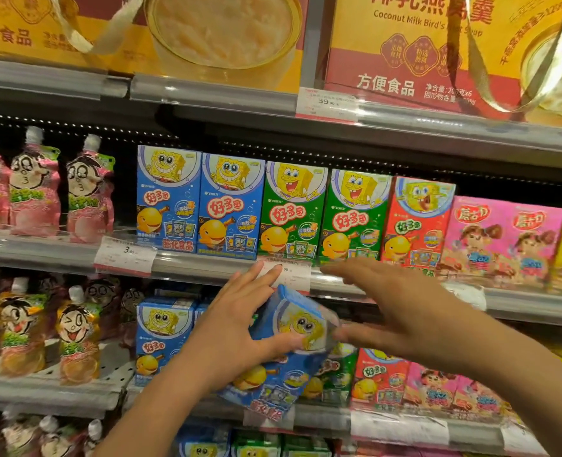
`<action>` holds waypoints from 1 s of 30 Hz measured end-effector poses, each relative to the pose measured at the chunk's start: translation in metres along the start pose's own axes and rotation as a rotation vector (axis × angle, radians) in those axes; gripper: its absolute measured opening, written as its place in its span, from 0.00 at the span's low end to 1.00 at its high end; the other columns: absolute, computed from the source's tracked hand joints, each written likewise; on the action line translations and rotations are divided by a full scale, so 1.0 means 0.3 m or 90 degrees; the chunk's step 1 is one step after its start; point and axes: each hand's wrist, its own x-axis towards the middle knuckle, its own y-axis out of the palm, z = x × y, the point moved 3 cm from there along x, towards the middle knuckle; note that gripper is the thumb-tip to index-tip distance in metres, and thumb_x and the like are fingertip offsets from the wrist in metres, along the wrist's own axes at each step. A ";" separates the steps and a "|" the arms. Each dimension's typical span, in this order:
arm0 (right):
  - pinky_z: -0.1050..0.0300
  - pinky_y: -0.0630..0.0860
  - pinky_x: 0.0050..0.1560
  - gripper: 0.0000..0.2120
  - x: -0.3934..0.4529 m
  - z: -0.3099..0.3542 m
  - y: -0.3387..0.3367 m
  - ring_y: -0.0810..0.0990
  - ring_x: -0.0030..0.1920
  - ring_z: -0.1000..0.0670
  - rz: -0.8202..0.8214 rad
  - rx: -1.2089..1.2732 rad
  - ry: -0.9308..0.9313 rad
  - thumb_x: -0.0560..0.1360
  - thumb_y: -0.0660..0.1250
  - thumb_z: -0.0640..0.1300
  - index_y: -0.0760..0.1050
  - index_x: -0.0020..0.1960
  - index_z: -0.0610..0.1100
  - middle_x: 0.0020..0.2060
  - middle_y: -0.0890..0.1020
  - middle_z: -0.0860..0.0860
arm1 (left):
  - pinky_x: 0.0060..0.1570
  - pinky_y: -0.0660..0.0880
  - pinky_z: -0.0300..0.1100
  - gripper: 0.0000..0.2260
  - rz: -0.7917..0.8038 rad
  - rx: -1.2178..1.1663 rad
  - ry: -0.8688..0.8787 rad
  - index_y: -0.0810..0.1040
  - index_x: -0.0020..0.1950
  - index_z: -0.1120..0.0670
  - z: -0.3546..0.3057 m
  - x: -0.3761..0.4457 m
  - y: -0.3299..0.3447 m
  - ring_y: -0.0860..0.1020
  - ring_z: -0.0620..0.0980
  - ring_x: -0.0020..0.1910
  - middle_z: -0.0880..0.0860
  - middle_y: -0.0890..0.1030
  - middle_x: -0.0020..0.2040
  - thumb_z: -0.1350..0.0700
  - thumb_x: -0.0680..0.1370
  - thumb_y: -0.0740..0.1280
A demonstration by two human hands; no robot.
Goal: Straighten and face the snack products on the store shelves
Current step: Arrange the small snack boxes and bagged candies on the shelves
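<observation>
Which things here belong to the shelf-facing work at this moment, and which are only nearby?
In the job:
- tilted blue box, held by the left hand
- right hand, open beside it
- upright blue box on that shelf

Only nearby:
- pink drink pouches
- bird's nest soup box
- price tag

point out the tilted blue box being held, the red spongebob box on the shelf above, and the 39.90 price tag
tilted blue box (286,354): head view, on its front face below the cartoon.
red spongebob box (416,222): head view, middle of its front panel.
39.90 price tag (327,103): head view, centre of the white label.
</observation>
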 end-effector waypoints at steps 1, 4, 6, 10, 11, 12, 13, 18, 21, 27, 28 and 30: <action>0.58 0.74 0.63 0.35 -0.005 0.012 0.023 0.73 0.66 0.59 0.011 0.024 0.005 0.73 0.59 0.73 0.60 0.76 0.60 0.71 0.71 0.62 | 0.73 0.41 0.33 0.44 0.005 -0.001 0.005 0.53 0.79 0.33 -0.003 -0.001 -0.002 0.36 0.22 0.72 0.26 0.42 0.75 0.23 0.67 0.64; 0.57 0.76 0.59 0.32 -0.011 0.041 0.081 0.76 0.63 0.59 -0.025 0.082 -0.004 0.73 0.61 0.71 0.62 0.74 0.61 0.67 0.73 0.64 | 0.76 0.46 0.37 0.42 0.009 -0.030 0.003 0.52 0.79 0.33 -0.016 -0.015 -0.002 0.38 0.23 0.73 0.23 0.41 0.74 0.25 0.69 0.64; 0.55 0.78 0.54 0.28 -0.012 0.059 0.119 0.78 0.58 0.59 -0.046 0.101 -0.007 0.73 0.61 0.67 0.65 0.71 0.61 0.63 0.77 0.64 | 0.74 0.53 0.39 0.40 -0.017 -0.059 0.011 0.53 0.78 0.32 -0.027 -0.042 0.004 0.42 0.27 0.76 0.21 0.41 0.74 0.27 0.70 0.65; 0.59 0.77 0.52 0.24 -0.041 0.081 0.189 0.78 0.57 0.62 -0.058 0.155 -0.010 0.74 0.63 0.64 0.68 0.69 0.62 0.60 0.77 0.66 | 0.71 0.52 0.35 0.29 -0.063 -0.054 0.047 0.61 0.72 0.34 -0.035 -0.129 0.031 0.46 0.31 0.78 0.22 0.46 0.75 0.30 0.74 0.64; 0.61 0.76 0.51 0.24 -0.053 0.084 0.208 0.77 0.57 0.62 -0.055 0.158 -0.010 0.75 0.65 0.63 0.67 0.69 0.62 0.60 0.77 0.67 | 0.71 0.53 0.36 0.28 -0.064 -0.057 0.039 0.63 0.73 0.36 -0.019 -0.158 0.043 0.48 0.33 0.79 0.25 0.50 0.77 0.30 0.76 0.62; 0.62 0.75 0.50 0.23 -0.066 0.087 0.230 0.77 0.56 0.63 -0.051 0.159 -0.008 0.75 0.67 0.62 0.68 0.68 0.62 0.60 0.77 0.67 | 0.72 0.55 0.37 0.27 -0.070 -0.061 0.029 0.66 0.73 0.39 0.000 -0.192 0.052 0.52 0.35 0.79 0.29 0.55 0.78 0.30 0.77 0.59; 0.63 0.75 0.50 0.22 -0.080 0.090 0.253 0.77 0.55 0.63 -0.048 0.162 -0.005 0.76 0.68 0.61 0.68 0.68 0.62 0.60 0.77 0.67 | 0.72 0.59 0.37 0.26 -0.079 -0.069 0.009 0.70 0.72 0.41 0.029 -0.233 0.065 0.57 0.37 0.78 0.32 0.61 0.77 0.30 0.78 0.57; 0.68 0.74 0.49 0.20 -0.144 0.116 0.384 0.78 0.54 0.65 -0.008 0.245 0.035 0.75 0.68 0.62 0.71 0.66 0.64 0.57 0.78 0.68 | 0.52 0.77 0.43 0.11 -0.153 -0.003 -0.169 0.79 0.55 0.43 0.261 -0.485 0.133 0.78 0.38 0.56 0.37 0.80 0.58 0.42 0.80 0.62; 0.69 0.74 0.49 0.23 -0.176 0.149 0.483 0.78 0.55 0.66 0.012 0.296 0.056 0.72 0.73 0.58 0.73 0.66 0.62 0.58 0.78 0.68 | 0.48 0.76 0.39 0.09 -0.159 0.051 -0.290 0.78 0.55 0.38 0.401 -0.632 0.152 0.80 0.42 0.52 0.38 0.80 0.53 0.43 0.77 0.62; 0.66 0.73 0.53 0.24 -0.186 0.256 0.714 0.77 0.56 0.64 0.042 0.330 0.076 0.73 0.71 0.57 0.68 0.67 0.64 0.58 0.76 0.67 | 0.69 0.71 0.55 0.24 -0.050 0.224 -0.296 0.75 0.73 0.51 0.590 -0.796 0.204 0.72 0.53 0.72 0.51 0.72 0.75 0.45 0.79 0.57; 0.66 0.73 0.54 0.24 -0.179 0.284 0.747 0.77 0.57 0.63 0.041 0.329 0.077 0.73 0.69 0.58 0.68 0.67 0.64 0.59 0.76 0.67 | 0.69 0.72 0.55 0.24 -0.030 0.245 -0.294 0.74 0.73 0.52 0.618 -0.809 0.208 0.72 0.55 0.72 0.52 0.72 0.75 0.45 0.79 0.56; 0.67 0.72 0.56 0.24 -0.161 0.337 0.807 0.77 0.59 0.59 0.036 0.331 0.082 0.73 0.69 0.58 0.68 0.68 0.62 0.60 0.76 0.64 | 0.68 0.73 0.57 0.24 0.016 0.270 -0.290 0.75 0.72 0.53 0.661 -0.831 0.221 0.73 0.56 0.72 0.53 0.73 0.74 0.45 0.80 0.56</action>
